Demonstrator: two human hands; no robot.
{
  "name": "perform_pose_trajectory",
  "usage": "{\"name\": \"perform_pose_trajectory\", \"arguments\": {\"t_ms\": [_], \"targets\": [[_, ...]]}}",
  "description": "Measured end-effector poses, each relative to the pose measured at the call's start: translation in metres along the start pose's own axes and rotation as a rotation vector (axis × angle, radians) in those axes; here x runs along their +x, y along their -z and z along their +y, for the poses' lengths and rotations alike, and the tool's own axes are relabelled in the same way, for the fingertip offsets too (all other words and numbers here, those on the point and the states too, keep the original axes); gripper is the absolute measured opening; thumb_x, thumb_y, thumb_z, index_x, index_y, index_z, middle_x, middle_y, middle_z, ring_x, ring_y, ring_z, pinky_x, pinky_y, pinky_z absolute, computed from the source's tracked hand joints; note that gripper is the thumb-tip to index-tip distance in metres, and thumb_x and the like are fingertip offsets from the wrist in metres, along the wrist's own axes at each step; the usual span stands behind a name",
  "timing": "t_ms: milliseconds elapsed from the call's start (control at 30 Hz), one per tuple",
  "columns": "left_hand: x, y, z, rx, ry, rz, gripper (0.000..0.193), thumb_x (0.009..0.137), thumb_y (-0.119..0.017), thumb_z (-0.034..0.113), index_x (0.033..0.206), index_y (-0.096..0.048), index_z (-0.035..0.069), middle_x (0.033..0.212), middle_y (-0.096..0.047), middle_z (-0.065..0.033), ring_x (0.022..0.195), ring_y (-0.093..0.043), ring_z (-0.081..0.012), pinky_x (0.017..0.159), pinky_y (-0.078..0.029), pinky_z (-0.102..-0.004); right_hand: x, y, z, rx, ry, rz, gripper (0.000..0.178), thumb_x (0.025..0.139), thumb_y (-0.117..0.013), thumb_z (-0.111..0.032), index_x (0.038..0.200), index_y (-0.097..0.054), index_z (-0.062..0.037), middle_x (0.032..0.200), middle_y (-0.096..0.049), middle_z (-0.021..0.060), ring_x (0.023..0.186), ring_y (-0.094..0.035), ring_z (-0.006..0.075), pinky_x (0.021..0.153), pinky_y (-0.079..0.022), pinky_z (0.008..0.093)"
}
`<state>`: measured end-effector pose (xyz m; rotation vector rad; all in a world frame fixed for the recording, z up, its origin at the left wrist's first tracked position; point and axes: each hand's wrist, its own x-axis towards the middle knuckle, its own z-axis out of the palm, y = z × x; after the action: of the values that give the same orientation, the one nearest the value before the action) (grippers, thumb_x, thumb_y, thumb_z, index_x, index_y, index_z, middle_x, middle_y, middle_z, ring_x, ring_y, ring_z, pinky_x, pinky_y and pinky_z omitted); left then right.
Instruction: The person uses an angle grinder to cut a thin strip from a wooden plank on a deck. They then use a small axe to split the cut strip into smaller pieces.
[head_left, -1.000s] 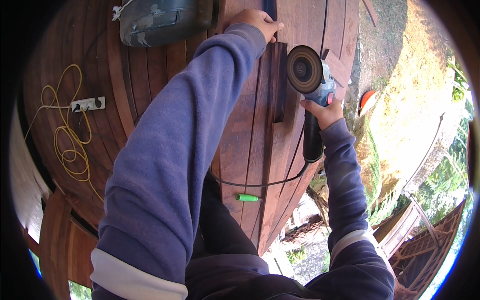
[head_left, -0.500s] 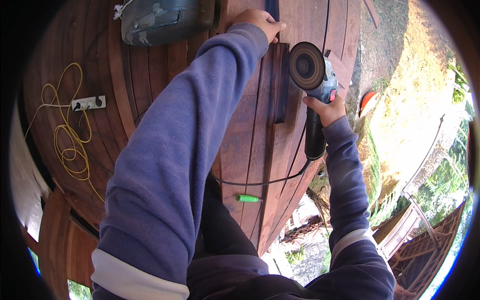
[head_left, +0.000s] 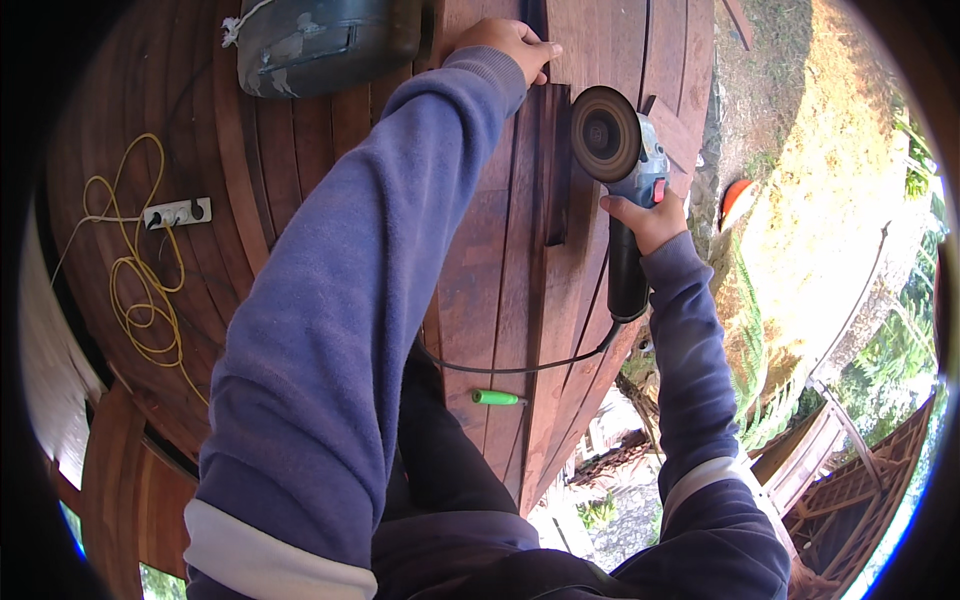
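Observation:
My right hand (head_left: 655,220) is wrapped round an angle grinder (head_left: 628,265), its thumb across the body below a red switch. The grinder's round, brown-edged disc (head_left: 606,134) faces up, above the wooden planks (head_left: 490,290) and right of a long dark recess (head_left: 557,190). A black cord trails from its handle back toward my legs. At the far end of that recess my left hand (head_left: 500,45) rests low over the boards. Its fingers are bent together, with thumb and index finger close to a plank edge; whatever they pinch is too small to make out.
A dark, scuffed container (head_left: 325,45) stands at the far left. Left of my arm, a white power strip (head_left: 178,213) lies by a coiled yellow cord (head_left: 150,300). A green-handled tool (head_left: 495,398) lies nearer me. Right of the planks, the ground (head_left: 800,190) holds an orange object (head_left: 737,203).
The whole view has shifted slightly. My left hand stays at the end of the recess, and my right hand still holds the grinder almost unmoved beside it.

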<state>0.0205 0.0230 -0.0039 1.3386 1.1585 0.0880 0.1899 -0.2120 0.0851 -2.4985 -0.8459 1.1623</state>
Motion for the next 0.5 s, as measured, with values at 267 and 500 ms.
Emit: {"name": "perform_pose_trajectory", "arguments": {"t_ms": [267, 500], "targets": [[-0.0050, 0.0026, 0.0039, -0.019, 0.030, -0.011, 0.042, 0.099, -0.072, 0.048, 0.118, -0.075, 0.011, 0.092, -0.079, -0.0007, 0.076, -0.069, -0.0099, 0.074, -0.057, -0.0281, 0.0042, 0.0000, -0.0083, 0.169, 0.088, -0.003, 0.052, 0.077, -0.092, -0.025, 0.112, -0.070, 0.0066, 0.103, -0.076, 0.0102, 0.090, -0.071, 0.0173, 0.083, -0.057, 0.0327], [-0.0098, 0.0043, 0.0079, -0.013, 0.040, -0.007, 0.041, 0.101, -0.070, 0.046, 0.121, -0.075, 0.011, 0.095, -0.080, -0.0016, 0.080, -0.072, -0.0114, 0.079, -0.059, -0.0296, 0.0100, 0.0019, -0.0030, 0.045, -0.006, -0.004, 0.045, 0.084, -0.086, -0.012, 0.122, -0.069, 0.0026, 0.111, -0.074, 0.0042, 0.098, -0.069, 0.0159, 0.091, -0.054, 0.0323]]}}
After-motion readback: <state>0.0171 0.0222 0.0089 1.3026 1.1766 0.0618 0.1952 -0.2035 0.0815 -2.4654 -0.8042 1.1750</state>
